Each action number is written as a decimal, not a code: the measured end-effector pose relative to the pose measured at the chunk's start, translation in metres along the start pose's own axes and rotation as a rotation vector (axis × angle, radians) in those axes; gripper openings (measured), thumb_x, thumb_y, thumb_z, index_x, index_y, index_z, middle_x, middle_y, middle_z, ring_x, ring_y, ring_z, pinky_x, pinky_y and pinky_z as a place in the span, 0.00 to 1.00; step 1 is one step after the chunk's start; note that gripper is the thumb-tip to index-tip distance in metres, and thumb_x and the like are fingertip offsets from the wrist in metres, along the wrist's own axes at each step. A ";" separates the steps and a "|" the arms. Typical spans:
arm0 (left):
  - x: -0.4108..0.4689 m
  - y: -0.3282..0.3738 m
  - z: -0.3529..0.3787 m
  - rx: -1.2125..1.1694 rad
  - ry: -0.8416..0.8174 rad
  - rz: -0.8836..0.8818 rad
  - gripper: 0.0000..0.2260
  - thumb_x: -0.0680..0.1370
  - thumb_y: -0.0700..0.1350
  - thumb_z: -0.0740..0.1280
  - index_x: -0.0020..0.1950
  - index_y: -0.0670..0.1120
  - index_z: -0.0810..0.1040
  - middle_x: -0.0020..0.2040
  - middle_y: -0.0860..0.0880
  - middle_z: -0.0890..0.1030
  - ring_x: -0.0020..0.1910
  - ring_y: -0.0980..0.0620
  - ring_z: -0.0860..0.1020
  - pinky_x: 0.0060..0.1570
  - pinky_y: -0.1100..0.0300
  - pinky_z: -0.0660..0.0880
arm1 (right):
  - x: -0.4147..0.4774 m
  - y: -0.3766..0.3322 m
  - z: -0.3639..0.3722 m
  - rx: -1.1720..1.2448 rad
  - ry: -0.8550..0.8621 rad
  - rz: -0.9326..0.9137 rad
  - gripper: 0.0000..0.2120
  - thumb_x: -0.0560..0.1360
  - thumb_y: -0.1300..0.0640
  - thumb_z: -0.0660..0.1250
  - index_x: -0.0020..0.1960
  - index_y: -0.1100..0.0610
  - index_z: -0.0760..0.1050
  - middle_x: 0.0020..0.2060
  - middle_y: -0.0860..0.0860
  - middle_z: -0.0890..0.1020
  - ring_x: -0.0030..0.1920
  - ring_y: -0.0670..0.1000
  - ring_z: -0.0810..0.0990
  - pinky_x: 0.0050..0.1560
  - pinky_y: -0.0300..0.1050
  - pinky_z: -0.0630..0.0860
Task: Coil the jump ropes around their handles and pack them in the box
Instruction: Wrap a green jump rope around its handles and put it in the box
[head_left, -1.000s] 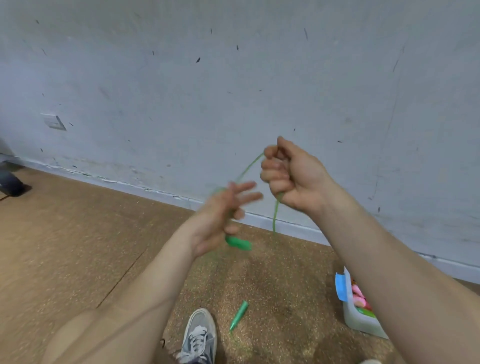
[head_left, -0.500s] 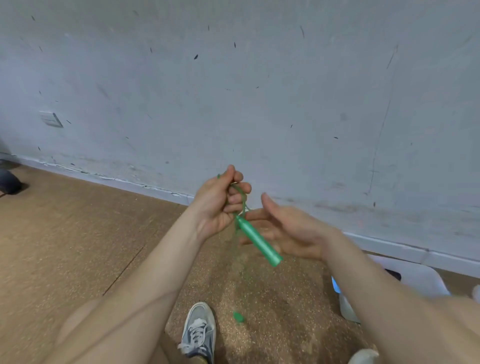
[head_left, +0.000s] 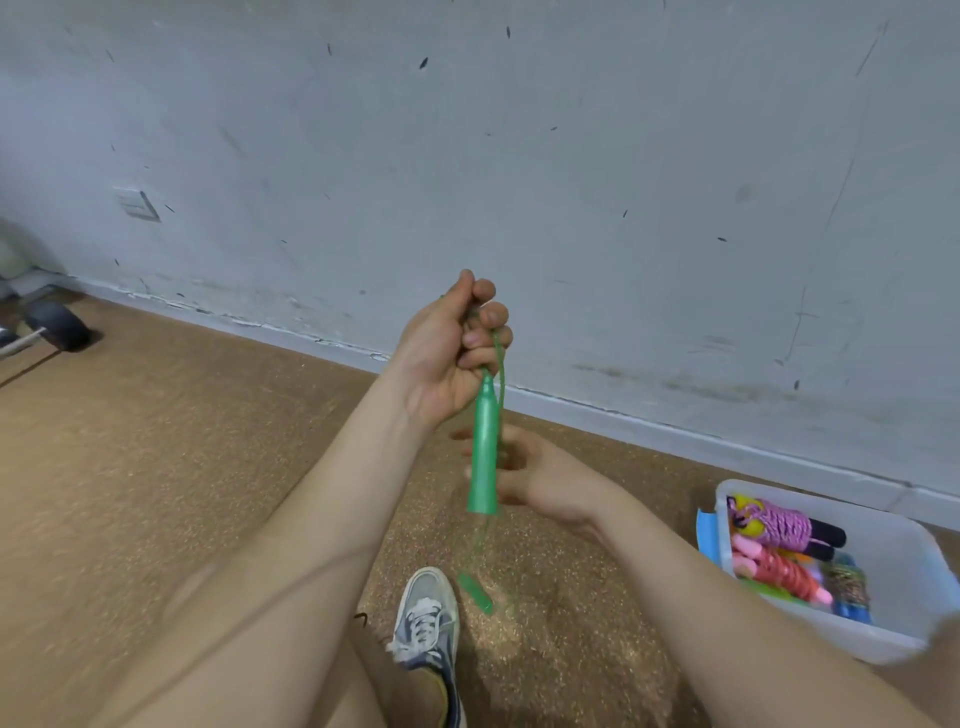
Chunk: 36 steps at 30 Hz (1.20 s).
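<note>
2 bare arms reach forward, 1 from each bottom corner. The left arm slants up toward the middle, and the left grip (head_left: 447, 353) is the higher one. Its thumb points up. Its fingers (head_left: 483, 338) are curled tight round the green rope (head_left: 501, 364), right at the top of a green handle (head_left: 484, 452) that hangs straight down from it. The right arm lies lower and comes in from the right. The right grip (head_left: 540, 478) sits under the left one, just behind the handle. Its fingers (head_left: 465, 434) point left and look blurry, so I cannot tell if they hold anything.
</note>
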<state>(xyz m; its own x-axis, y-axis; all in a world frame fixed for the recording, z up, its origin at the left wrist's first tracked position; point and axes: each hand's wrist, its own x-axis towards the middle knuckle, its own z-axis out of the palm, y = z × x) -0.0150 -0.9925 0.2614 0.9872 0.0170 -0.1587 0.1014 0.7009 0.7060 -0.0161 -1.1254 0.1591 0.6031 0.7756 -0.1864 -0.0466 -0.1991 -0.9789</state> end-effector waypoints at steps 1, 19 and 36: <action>-0.001 0.002 -0.001 -0.005 0.009 0.006 0.16 0.83 0.52 0.53 0.38 0.48 0.68 0.26 0.53 0.68 0.21 0.60 0.61 0.16 0.69 0.52 | 0.004 -0.004 0.008 -0.051 -0.024 -0.004 0.11 0.77 0.59 0.68 0.59 0.56 0.78 0.48 0.53 0.82 0.45 0.47 0.81 0.48 0.40 0.77; -0.021 -0.087 -0.027 0.745 -0.354 -0.438 0.18 0.81 0.55 0.58 0.64 0.47 0.75 0.59 0.45 0.80 0.35 0.56 0.66 0.28 0.63 0.54 | 0.032 -0.147 -0.099 1.365 0.364 -0.263 0.12 0.81 0.64 0.54 0.39 0.60 0.66 0.30 0.57 0.74 0.20 0.50 0.73 0.20 0.36 0.72; 0.003 -0.044 0.011 0.013 -0.069 -0.132 0.15 0.82 0.52 0.54 0.38 0.48 0.68 0.26 0.53 0.66 0.21 0.60 0.59 0.19 0.69 0.52 | -0.045 -0.009 -0.040 0.393 0.252 -0.075 0.22 0.82 0.45 0.52 0.55 0.60 0.78 0.49 0.54 0.85 0.51 0.50 0.83 0.51 0.42 0.77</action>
<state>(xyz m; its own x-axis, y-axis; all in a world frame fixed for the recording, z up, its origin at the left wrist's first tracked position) -0.0146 -1.0308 0.2378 0.9712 -0.1243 -0.2032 0.2322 0.6844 0.6911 -0.0108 -1.1827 0.1792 0.7888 0.5996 -0.1353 -0.2637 0.1313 -0.9556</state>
